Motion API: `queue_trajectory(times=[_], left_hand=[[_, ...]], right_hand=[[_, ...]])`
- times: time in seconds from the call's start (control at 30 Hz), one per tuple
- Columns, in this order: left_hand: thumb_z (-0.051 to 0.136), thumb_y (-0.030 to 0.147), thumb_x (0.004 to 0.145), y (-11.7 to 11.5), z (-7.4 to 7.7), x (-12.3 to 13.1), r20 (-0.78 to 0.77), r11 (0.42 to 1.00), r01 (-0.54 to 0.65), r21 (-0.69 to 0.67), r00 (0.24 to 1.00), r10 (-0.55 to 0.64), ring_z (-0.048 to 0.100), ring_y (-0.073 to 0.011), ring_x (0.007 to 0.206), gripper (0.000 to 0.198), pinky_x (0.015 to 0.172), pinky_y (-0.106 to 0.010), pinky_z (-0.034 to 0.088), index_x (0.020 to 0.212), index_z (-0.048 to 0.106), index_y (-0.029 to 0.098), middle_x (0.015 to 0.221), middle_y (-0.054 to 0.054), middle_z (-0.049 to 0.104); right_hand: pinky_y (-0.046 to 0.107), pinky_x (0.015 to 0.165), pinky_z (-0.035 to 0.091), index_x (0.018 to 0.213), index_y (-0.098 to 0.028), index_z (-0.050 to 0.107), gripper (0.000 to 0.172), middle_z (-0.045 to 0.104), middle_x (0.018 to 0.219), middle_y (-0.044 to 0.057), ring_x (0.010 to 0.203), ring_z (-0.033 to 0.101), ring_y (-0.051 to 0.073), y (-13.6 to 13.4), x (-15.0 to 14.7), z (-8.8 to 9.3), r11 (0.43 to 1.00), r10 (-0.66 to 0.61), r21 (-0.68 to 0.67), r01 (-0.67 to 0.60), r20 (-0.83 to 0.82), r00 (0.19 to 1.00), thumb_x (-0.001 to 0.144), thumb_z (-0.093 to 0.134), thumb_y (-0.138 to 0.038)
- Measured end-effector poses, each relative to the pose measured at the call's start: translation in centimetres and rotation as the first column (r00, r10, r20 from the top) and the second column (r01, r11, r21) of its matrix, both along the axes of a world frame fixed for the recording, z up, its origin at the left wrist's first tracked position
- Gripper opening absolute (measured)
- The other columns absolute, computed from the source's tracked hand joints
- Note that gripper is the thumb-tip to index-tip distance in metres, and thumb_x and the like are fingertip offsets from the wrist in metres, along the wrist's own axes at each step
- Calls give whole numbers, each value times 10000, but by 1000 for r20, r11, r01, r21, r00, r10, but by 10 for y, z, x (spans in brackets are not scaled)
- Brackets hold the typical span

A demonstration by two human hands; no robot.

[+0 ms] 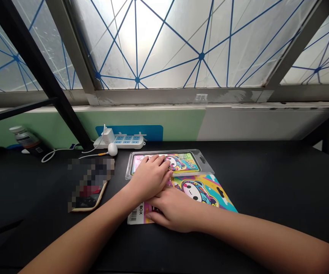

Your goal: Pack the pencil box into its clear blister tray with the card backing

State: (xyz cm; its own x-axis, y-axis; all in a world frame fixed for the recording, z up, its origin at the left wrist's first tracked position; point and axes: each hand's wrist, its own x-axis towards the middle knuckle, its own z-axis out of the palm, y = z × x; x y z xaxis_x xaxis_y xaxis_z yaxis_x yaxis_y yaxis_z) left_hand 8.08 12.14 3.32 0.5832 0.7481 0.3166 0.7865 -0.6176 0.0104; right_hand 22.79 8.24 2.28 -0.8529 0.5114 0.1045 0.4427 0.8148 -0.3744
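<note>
L hand (pixel 150 177) flat on clear plastic blister pack (pixel 205 161); R hand (pixel 172 209) flat on glossy multicolour cartoon-print card (pixel 201 192). Hands together, touching, neither clamped.

Indoor work area, most likely an office or workroom: black desk surface (pixel 267 182) set against a green-and-white painted wall (pixel 153 121), beneath a frosted window (pixel 147 45) crossed by blue geometric lines. Black metal framing (pixel 35 68) slanting above the desk. Along the back edge, a white power strip (pixel 121 141) with a plugged-in charger (pixel 108 136), plus a capped bottle (pixel 24 137).
</note>
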Motion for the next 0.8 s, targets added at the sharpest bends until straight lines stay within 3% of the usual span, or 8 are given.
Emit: queue_trajectory(times=[0.17,0.37,0.47,0.63,0.8], left_hand=[[403,356,1071,0,-2,-1,3,1000,3,2,1000,-3,569,-314,1240,347,1011,-473,445,1287,610,179,1377,-129,634],[432,360,1060,-1,-1,-1,28,1000,4,-2,1000,-4,561,-317,1243,334,1020,-482,437,1296,605,199,1376,-123,628],[450,363,1052,0,-3,-1,46,1000,-1,-7,999,1,563,-319,1235,329,1014,-489,439,1301,603,211,1369,-121,630],[461,385,1050,0,-3,-3,65,1000,0,-22,998,1,563,-312,1240,336,1031,-484,431,1304,607,221,1372,-111,634],[433,396,1062,2,-2,-5,91,999,4,-40,996,-1,567,-298,1245,351,1038,-480,436,1310,616,226,1385,-98,636]], right_hand=[[332,804,467,966,-168,725,174,753,934,67,855,641,221,0,1,-1,1000,10,2,-10,-11,1000,945,615,-301],[421,992,449,1219,-162,690,430,736,1194,119,1111,632,303,0,4,0,997,50,-52,-51,-26,998,944,633,-488],[433,1002,451,1254,-163,681,465,724,1234,132,1136,626,313,-1,6,0,997,47,-55,-48,-19,999,944,628,-506],[418,976,476,1195,-163,689,408,731,1202,133,1108,645,300,-3,6,2,998,23,-59,-25,-25,999,965,599,-489],[322,830,511,971,-173,698,194,765,953,81,875,684,207,-2,5,-7,997,82,21,-79,-177,981,979,534,-276]])
